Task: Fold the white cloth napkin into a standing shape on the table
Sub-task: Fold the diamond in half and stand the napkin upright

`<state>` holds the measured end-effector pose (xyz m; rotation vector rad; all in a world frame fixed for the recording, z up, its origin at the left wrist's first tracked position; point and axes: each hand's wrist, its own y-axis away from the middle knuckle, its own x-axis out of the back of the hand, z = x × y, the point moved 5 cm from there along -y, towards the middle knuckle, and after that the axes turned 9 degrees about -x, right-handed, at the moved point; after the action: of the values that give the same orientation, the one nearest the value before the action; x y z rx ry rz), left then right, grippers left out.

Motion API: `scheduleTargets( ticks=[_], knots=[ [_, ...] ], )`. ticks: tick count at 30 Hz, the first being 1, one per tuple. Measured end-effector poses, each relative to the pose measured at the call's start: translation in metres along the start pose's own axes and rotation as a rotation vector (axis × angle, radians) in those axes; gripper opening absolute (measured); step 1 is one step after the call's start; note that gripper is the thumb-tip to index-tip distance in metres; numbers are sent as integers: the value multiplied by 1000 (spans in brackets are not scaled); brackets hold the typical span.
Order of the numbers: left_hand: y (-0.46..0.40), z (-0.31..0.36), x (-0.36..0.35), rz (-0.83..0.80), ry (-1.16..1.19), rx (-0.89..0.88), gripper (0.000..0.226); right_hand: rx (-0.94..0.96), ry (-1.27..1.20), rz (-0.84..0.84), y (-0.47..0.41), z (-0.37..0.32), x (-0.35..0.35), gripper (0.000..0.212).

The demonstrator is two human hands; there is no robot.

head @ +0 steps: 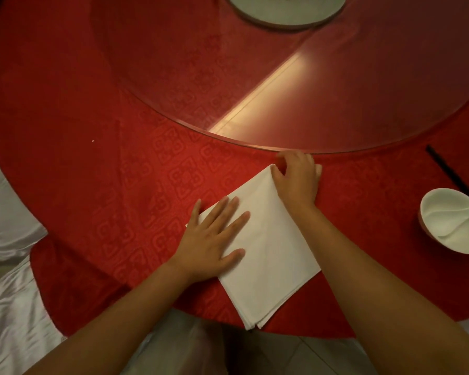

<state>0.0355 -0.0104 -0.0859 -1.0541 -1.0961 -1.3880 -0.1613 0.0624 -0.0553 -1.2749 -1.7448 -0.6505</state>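
Head view: the white napkin (268, 239) lay folded flat on the red tablecloth (106, 185), near the glass turntable (282, 77). The left hand (214, 239) pressed it, fingers spread; the right hand (295, 180) pinched its far corner.

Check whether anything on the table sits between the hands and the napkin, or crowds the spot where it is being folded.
Nothing visible does. The left hand lies flat on the white napkin and the right hand is at its far corner. The white bowl sits apart to the right, and the glass turntable edge lies just beyond.
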Motion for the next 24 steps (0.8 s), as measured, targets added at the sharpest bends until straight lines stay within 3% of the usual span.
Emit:
scheduleTargets(
  ticks=[2, 5, 9, 14, 18, 21, 24],
  knots=[
    [0, 3, 5, 57, 6, -1, 69, 239, 94, 51, 14, -6, 1, 33],
    [-1, 17, 1, 98, 10, -85, 73, 435, 262, -210, 32, 1, -21, 52],
    [-1, 29, -9, -8, -1, -114, 79, 407, 372, -349, 32, 13, -40, 61],
    [27, 73, -22, -93, 77, -482, 77, 413, 379, -327, 32, 12, -40, 62],
    [50, 87, -30, -166, 51, -536, 89, 413, 381, -341, 32, 11, -38, 62],
    [50, 87, -23, -161, -53, -548, 79, 436, 272, -351, 35, 6, -25, 62],
    [49, 86, -17, -104, 5, -544, 70, 512, 51, -258, 63, 5, 11, 59]
  ],
)
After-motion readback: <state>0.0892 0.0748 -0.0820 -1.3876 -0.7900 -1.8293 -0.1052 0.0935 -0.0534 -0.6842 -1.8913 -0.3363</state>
